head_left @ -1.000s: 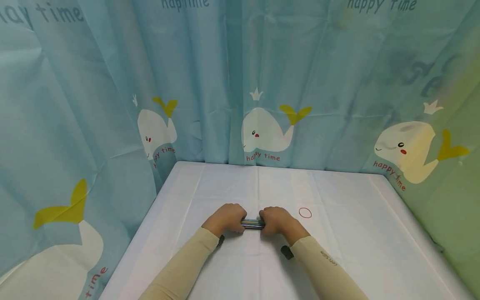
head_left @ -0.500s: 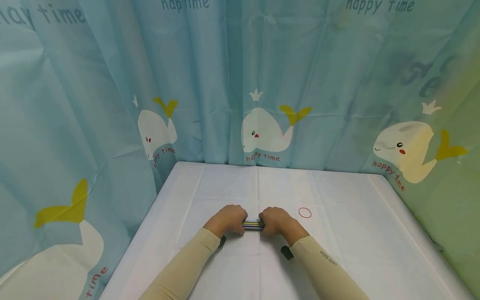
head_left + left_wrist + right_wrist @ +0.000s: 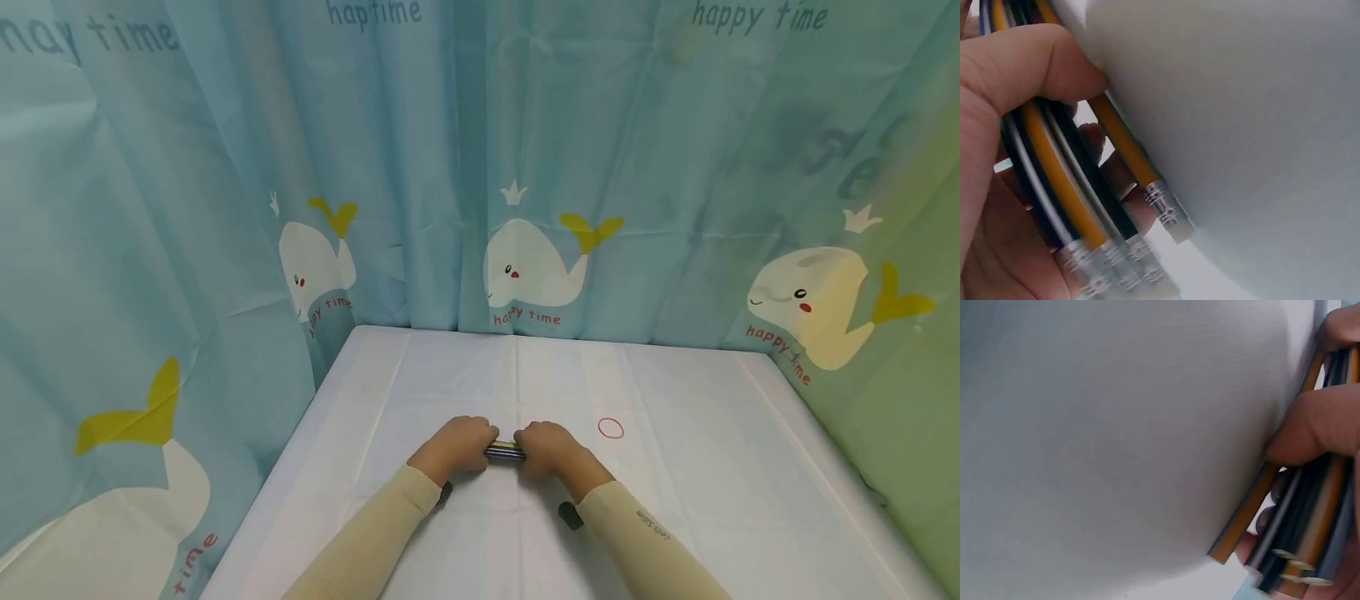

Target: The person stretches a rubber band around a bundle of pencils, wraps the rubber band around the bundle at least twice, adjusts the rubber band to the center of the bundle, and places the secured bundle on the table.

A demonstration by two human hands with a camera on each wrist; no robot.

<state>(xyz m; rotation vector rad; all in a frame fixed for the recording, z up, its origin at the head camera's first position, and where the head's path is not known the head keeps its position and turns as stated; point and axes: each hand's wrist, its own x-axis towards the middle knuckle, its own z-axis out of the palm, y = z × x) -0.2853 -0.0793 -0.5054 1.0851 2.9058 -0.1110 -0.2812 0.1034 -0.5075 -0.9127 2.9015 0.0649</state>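
Note:
A bundle of pencils (image 3: 505, 451) spans the gap between my two hands above the white table. My left hand (image 3: 459, 445) grips the end with metal ferrules and pale erasers. In the left wrist view, striped yellow-and-dark pencils (image 3: 1063, 181) lie in the fingers, and one yellow pencil (image 3: 1124, 139) sits apart from the others under the thumb tip. My right hand (image 3: 553, 452) holds the opposite end. The right wrist view has flat, unsharpened pencil ends (image 3: 1316, 525) fanning out past the thumb, with one yellow pencil (image 3: 1242, 515) to their left. The palms hide part of the bundle.
The white table (image 3: 675, 467) has a red circle (image 3: 611, 428) marked on it, right of my hands. Blue curtain (image 3: 420, 167) with printed whales hangs behind and to the left; a greenish stretch hangs at right. A small dark object (image 3: 570, 515) shows beside the right sleeve.
My hands have come slightly closer together, so less of the pencil bundle shows between them. The bundle has turned a little, now sloping slightly down to the right.

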